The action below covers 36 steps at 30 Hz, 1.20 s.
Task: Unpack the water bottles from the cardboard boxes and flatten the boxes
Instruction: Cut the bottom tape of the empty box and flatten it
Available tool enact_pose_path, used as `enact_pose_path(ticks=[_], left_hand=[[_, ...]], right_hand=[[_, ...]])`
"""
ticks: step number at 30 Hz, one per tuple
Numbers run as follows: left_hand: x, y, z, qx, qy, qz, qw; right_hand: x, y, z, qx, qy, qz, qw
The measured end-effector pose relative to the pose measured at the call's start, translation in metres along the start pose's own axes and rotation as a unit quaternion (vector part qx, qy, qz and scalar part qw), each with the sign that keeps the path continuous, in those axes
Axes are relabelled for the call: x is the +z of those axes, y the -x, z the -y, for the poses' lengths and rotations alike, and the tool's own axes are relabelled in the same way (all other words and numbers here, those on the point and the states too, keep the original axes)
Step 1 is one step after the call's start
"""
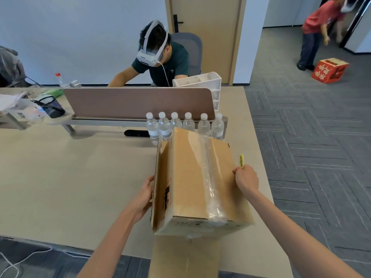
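Note:
A brown cardboard box (192, 177) stands on the beige desk (70, 173) with a strip of clear tape along its upper face and a flap hanging open on its left. My left hand (143, 195) holds the box's left side at that flap. My right hand (246, 178) holds the box's right edge, and a yellow cutter (241, 160) sticks up just above the fingers. Several clear water bottles (186, 125) with white caps stand in a row behind the box. A flat piece of cardboard (184, 257) lies under the box, over the desk's near edge.
A brown desk divider (138, 102) runs behind the bottles, and a person in a headset sits beyond it. A white organiser (198, 81) stands at the divider's right end. A black mesh pen holder (51, 107) and clutter sit far left. On the carpet at right, a red box (329, 70) lies beside another person.

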<state>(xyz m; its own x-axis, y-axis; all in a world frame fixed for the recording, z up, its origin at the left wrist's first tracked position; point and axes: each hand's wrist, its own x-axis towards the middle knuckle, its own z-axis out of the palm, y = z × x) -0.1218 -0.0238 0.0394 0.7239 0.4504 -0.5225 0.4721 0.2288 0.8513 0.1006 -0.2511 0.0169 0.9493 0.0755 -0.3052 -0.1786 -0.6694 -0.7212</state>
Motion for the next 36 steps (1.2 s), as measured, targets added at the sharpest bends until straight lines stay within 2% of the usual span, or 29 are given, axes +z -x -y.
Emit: enact_pose_path(ticks=[4, 7, 10, 13, 16, 21, 26, 29, 31, 33, 36], left_hand=[[0.003, -0.002, 0.014, -0.042, 0.041, 0.028, 0.998], [0.006, -0.003, 0.015, -0.034, 0.072, 0.016, 0.997], [0.006, -0.007, 0.014, -0.024, 0.085, 0.022, 0.996], [0.005, -0.01, 0.017, -0.011, 0.052, 0.031, 0.998], [0.001, -0.016, 0.022, -0.025, -0.015, 0.008, 1.0], [-0.021, -0.052, 0.062, -0.071, -0.007, -0.069, 0.995], [-0.017, -0.038, 0.05, -0.048, -0.026, -0.113, 0.992], [-0.019, -0.044, 0.044, 0.011, -0.051, -0.132, 0.99], [-0.021, -0.051, 0.038, 0.053, -0.074, -0.134, 0.987], [-0.019, -0.061, 0.03, 0.08, -0.097, -0.121, 0.985], [-0.012, -0.073, 0.012, 0.125, -0.158, -0.102, 0.974]], right_hand=[[0.009, 0.011, 0.006, -0.039, 0.048, -0.013, 0.998], [0.013, 0.018, 0.008, -0.056, 0.08, -0.016, 0.995], [0.016, 0.022, 0.007, -0.073, 0.087, 0.02, 0.993], [0.022, 0.027, 0.0, -0.087, 0.081, 0.062, 0.991], [0.031, 0.036, -0.001, -0.113, 0.096, 0.067, 0.987], [0.048, 0.045, 0.005, -0.149, 0.117, 0.07, 0.979], [0.063, 0.053, 0.01, -0.28, 0.178, -0.025, 0.943], [0.073, 0.057, 0.022, -0.344, 0.139, -0.03, 0.928], [0.082, 0.06, 0.03, -0.346, 0.114, -0.008, 0.931], [0.088, 0.06, 0.04, -0.314, 0.072, 0.046, 0.946], [0.092, 0.061, 0.056, -0.235, -0.074, 0.157, 0.956]])
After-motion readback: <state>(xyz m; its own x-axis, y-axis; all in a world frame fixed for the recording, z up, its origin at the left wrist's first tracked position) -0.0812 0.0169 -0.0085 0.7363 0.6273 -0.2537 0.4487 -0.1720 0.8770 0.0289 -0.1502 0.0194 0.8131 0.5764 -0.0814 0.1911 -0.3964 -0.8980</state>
